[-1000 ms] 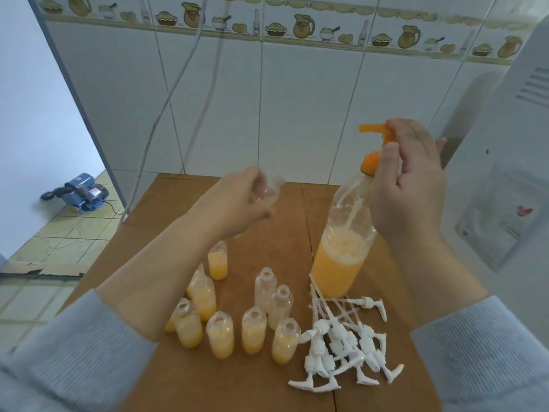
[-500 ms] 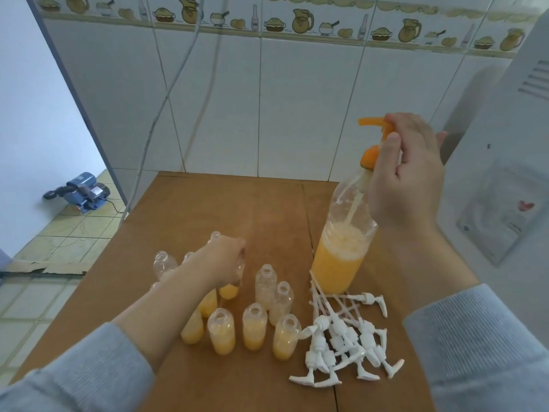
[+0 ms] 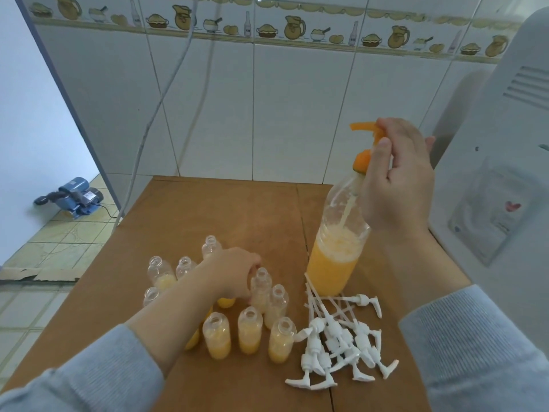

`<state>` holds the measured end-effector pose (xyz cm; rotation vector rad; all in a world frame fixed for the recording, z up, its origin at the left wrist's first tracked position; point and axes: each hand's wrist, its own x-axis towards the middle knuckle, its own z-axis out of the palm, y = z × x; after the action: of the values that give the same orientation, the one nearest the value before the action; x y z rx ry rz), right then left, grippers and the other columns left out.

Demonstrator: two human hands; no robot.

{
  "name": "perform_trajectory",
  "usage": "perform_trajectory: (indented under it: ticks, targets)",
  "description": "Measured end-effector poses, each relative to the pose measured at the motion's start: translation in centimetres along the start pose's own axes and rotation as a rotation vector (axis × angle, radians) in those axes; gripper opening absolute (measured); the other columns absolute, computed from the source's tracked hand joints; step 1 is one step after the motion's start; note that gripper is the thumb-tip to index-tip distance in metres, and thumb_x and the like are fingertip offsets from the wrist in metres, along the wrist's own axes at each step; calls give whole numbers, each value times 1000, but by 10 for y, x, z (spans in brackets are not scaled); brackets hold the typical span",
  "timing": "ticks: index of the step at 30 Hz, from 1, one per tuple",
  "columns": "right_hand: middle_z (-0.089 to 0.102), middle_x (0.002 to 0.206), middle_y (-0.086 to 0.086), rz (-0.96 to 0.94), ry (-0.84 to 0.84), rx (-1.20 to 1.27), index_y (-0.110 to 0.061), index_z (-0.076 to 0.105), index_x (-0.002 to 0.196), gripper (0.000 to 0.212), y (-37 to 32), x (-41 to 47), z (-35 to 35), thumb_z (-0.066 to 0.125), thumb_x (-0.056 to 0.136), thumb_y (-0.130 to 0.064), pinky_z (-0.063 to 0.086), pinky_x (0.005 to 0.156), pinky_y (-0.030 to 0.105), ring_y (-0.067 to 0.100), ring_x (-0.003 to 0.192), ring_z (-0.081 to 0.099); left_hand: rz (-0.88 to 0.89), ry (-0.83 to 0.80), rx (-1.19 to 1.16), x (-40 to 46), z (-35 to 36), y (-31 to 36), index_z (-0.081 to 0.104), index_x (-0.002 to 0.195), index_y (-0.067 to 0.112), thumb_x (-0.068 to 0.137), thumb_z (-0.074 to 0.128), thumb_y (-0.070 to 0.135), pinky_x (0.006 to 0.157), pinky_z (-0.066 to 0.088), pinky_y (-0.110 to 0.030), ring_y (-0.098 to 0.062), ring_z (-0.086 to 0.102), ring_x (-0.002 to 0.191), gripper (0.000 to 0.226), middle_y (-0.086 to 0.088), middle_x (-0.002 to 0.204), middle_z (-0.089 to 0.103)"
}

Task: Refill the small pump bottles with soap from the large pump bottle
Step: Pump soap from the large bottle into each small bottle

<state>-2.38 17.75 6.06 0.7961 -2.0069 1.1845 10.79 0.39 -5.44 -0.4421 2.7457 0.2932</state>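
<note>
While right hand (image 3: pixel 395 179) fingers grip the large bottle (image 3: pixel 335 257) neck, left hand (image 3: pixel 234 272) fingers curl among small bottles (image 3: pixel 249 331).

I have a single wide-angle view, worn on the person's head, looking forward and steeply down over a brown table (image 3: pixel 208 221) pushed against a tiled wall (image 3: pixel 297 114). Both forearms enter from the bottom corners, so the lens sits close above the work. The frame reaches left to a strip of floor (image 3: pixel 44 248) beside the table and right to a white appliance (image 3: pixel 505 144). Straight lines bow toward the edges. There is no second view to overlap.
</note>
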Motion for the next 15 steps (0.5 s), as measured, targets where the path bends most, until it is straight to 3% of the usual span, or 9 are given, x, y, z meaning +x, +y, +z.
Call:
perform_trajectory:
  ticks: [4, 8, 12, 15]
  targets:
    - [54, 131, 0, -4, 2, -7, -12, 54, 128, 38, 1, 0, 1, 30, 100, -21, 6, 118, 29, 10, 128, 40, 28, 18, 26, 2, -5, 8, 49, 125, 35, 72, 72, 35, 94, 41, -36, -14, 51, 110, 57, 12, 115, 57]
    - [54, 131, 1, -20, -8, -22, -11, 53, 129, 38, 3, 1, 2, 30, 100, -21, 0, 115, 20, 12, 129, 41, 39, -14, 34, 2, -8, 16, 51, 127, 32, 75, 73, 36, 77, 40, -25, -15, 54, 108, 56, 8, 119, 55]
    - [53, 134, 3, -46, -31, -56, -11, 52, 130, 40, 6, 2, -1, 29, 100, -23, -3, 114, 17, 16, 133, 38, 19, 25, -83, 3, -7, 10, 56, 119, 27, 73, 75, 39, 81, 50, -30, -14, 55, 96, 52, 8, 103, 57]
    - [52, 135, 2, -53, -45, -52, -11, 51, 131, 40, 7, 2, -3, 29, 100, -24, 1, 117, 25, 16, 134, 37, -13, 138, -249, -3, -15, 0, 59, 111, 27, 73, 74, 34, 69, 51, -26, -11, 57, 82, 41, 10, 95, 58]
